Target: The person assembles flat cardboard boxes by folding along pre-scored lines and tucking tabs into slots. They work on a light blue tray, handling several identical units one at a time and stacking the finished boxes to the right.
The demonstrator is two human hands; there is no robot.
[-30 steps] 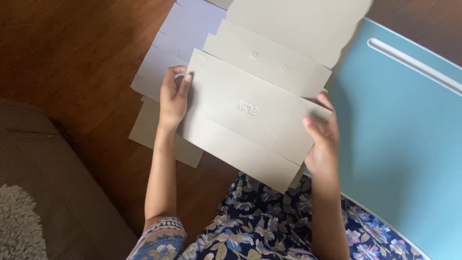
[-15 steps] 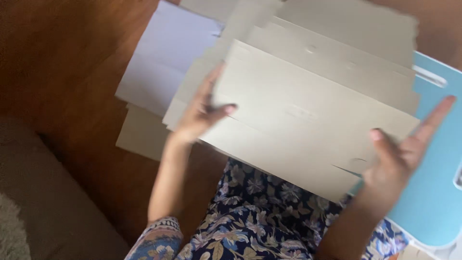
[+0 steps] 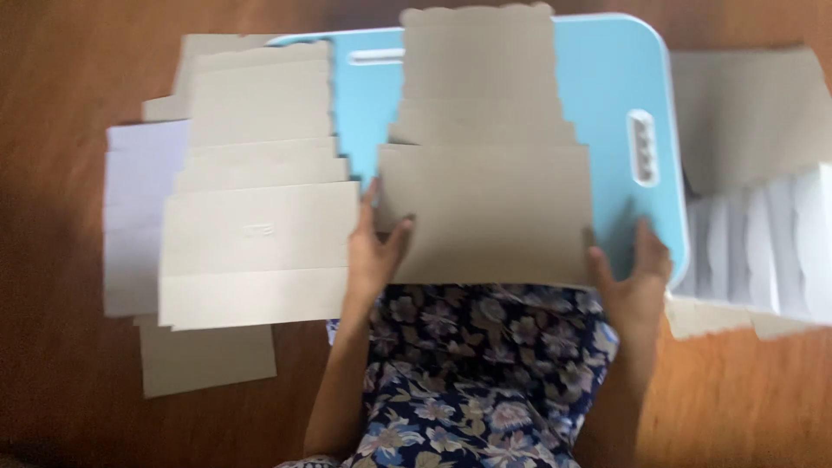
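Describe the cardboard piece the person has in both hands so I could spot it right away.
Find the light blue board across the top middle of the wooden floor. On it lies a flat grey cardboard blank, its near edge held by the left hand and right hand. Unlike the pile of blanks to the left, it lies on the blue board.

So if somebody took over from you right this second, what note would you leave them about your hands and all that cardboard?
Left hand: grips the left edge of the flat cardboard box blank, thumb on top.
Right hand: holds the blank's lower right corner.
The blank lies unfolded on the light blue lap table, over a floral-clothed lap.
Left on the wooden floor: a stack of flat cardboard blanks.
Right: more grey and white blanks, blurred.
Done: one blank placed on the table. Left: no flap folded yet.
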